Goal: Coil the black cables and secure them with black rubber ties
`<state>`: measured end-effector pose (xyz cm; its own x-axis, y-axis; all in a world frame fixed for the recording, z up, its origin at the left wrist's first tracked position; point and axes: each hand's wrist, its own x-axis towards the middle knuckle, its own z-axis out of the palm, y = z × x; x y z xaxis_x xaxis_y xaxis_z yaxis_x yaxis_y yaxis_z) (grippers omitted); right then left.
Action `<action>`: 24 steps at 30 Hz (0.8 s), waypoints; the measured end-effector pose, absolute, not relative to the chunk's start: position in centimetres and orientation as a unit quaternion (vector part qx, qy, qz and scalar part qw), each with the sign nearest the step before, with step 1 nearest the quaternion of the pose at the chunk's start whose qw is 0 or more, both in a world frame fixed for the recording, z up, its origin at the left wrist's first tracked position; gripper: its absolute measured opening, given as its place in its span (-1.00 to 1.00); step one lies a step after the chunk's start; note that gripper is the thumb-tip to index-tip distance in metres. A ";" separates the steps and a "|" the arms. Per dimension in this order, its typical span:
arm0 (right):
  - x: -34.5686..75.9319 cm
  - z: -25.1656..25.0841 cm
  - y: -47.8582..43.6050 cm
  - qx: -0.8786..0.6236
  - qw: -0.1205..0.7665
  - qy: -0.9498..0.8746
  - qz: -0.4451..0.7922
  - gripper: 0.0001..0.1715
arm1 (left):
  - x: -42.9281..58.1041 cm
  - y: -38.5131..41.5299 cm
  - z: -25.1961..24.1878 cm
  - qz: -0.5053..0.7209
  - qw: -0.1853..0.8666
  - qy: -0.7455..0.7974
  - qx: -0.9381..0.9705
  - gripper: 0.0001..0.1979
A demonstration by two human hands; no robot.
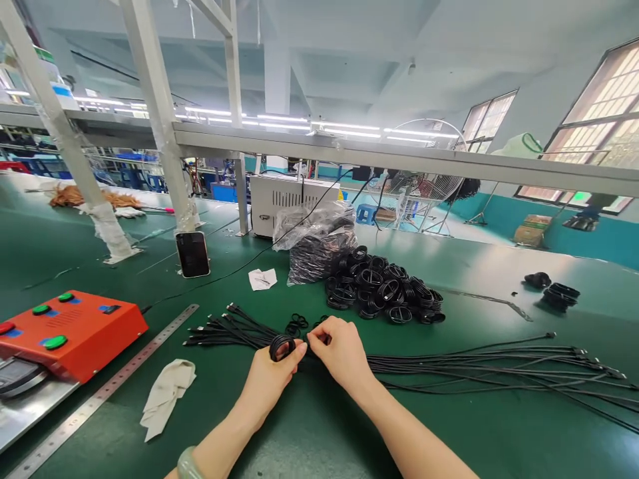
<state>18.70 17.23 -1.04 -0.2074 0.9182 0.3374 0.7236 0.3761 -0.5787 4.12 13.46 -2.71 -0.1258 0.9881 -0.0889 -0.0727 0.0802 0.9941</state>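
Observation:
My left hand (pixel 264 382) is closed around a small coil of black cable (pixel 280 346), with its thumb pointing toward the other hand. Close by on the right, my right hand (pixel 344 349) has thumb and forefinger pinched together; what lies between those fingertips is too small to make out. Beneath both hands runs a bundle of straight black cables (pixel 449 364), its connector ends fanned out at left and right. Small black loops (pixel 297 323) lie just beyond my fingertips. Behind them is a heap of coiled black cables (pixel 382 283).
A clear plastic bag (pixel 317 256) of dark items stands beside the heap. On the left are an orange button box (pixel 100 326), a steel ruler (pixel 114 382), a pale cloth (pixel 167 396) and a phone (pixel 192 255) against a post. A metal rail (pixel 319 141) crosses above the table.

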 end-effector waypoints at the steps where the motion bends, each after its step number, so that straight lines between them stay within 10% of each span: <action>1: 18.4 -0.9 16.9 -0.531 0.331 -0.765 0.154 -0.80 | 4.1 13.4 -2.7 0.529 0.502 0.534 0.428 -0.59; 13: 18.3 -0.7 16.0 -0.380 0.343 -0.625 0.590 -0.58 | 3.4 13.8 -2.4 0.530 0.481 0.541 0.441 -0.70; 24: 21.5 1.7 16.6 -0.382 0.198 -0.708 0.560 -0.46 | 2.0 14.3 -2.0 0.468 0.473 0.541 0.515 -0.68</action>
